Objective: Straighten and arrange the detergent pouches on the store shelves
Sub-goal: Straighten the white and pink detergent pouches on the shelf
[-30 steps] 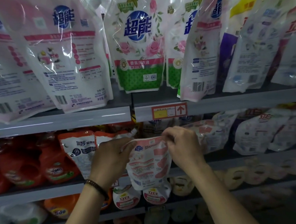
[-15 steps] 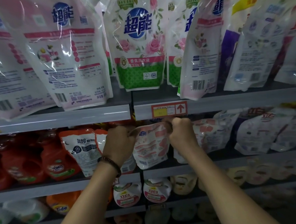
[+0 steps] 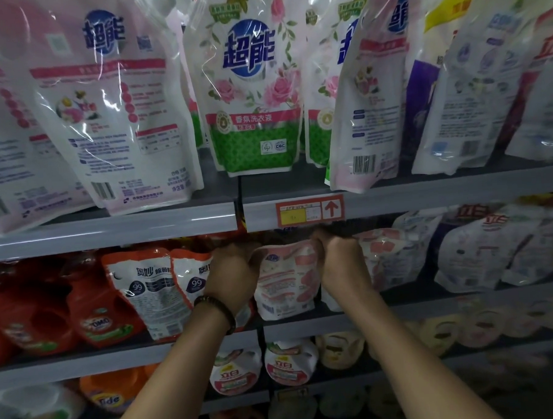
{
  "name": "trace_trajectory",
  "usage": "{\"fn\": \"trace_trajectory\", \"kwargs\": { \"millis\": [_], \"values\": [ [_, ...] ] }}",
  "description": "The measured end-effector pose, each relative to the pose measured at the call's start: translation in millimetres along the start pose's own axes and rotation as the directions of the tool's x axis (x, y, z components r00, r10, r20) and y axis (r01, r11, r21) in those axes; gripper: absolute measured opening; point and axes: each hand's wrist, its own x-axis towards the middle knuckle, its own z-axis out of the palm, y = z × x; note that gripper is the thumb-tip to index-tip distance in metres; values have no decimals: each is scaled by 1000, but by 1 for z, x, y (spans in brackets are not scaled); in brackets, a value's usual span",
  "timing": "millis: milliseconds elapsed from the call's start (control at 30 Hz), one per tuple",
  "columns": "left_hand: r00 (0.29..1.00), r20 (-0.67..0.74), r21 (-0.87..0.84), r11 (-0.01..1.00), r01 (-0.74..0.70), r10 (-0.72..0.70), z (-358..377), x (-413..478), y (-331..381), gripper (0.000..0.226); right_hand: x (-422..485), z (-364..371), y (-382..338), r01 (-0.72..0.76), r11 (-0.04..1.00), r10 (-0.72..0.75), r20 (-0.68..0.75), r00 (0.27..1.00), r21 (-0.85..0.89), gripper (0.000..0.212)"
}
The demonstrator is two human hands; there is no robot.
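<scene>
Standing on the upper shelf (image 3: 109, 231), from the left, are large white-and-pink pouches (image 3: 109, 106) with their printed backs outward. A green rose-printed pouch (image 3: 251, 92) faces front at the centre. Further white pouches (image 3: 473, 80) lean at a tilt to the right.

An orange price tag (image 3: 310, 210) with an upward arrow is fixed to this shelf's front rail, right of centre.

On the middle shelf (image 3: 84, 363), red bottles (image 3: 95, 318) occupy the far left, dimly lit. Beside them lean two orange-and-white pouches (image 3: 145, 290), the second partly hidden behind the left hand (image 3: 232, 274). That hand carries a dark beaded bracelet (image 3: 218, 310) at the wrist. Its fingers are curled round the upper left corner of a small pink-and-white pouch (image 3: 285, 279), gripping it.

This pouch stands upright at the front of the middle shelf, directly below the price tag, back label outward, its top close under the upper shelf. The right hand (image 3: 342, 265) grips its upper right corner, fingers curled and their tips out of sight.

Just right of that hand sits a similar pink pouch (image 3: 388, 258), then blurred white bags (image 3: 482, 253).

The shelf below holds small red-labelled bottles (image 3: 289, 362) beneath the arms.
</scene>
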Motion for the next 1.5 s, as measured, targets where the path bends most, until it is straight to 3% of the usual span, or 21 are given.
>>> {"fn": "trace_trajectory", "kwargs": {
  "millis": [300,467,600,733,867,1000,1200,1500],
  "values": [
    [1000,-18,53,999,-3,4,-3,1,-6,19,3,0,-3,-51,996,45,68,997,75,17],
    [998,-41,18,999,42,-42,-9,-4,1,16,-12,3,2,17,994,-11,-55,998,104,16],
    [996,17,5,996,85,-85,-12,-9,3,16,-22,1,4,41,991,-25,-121,992,127,7],
    [990,81,25,993,114,-116,-15,-11,7,20,-28,8,13,31,993,-21,-87,996,111,13],
    [992,43,31,993,116,-117,-18,-14,12,23,-35,9,18,37,987,-24,-86,996,158,28],
    [988,9,67,986,153,-154,-9,-29,23,40,-42,4,26,-76,922,94,-28,995,379,27],
    [989,97,5,994,112,-112,10,-36,42,25,-44,-7,55,-187,839,201,29,979,510,21],
    [979,156,-39,989,141,-133,39,-47,72,17,-48,-26,90,-187,809,171,81,982,557,16]
  ]
}}
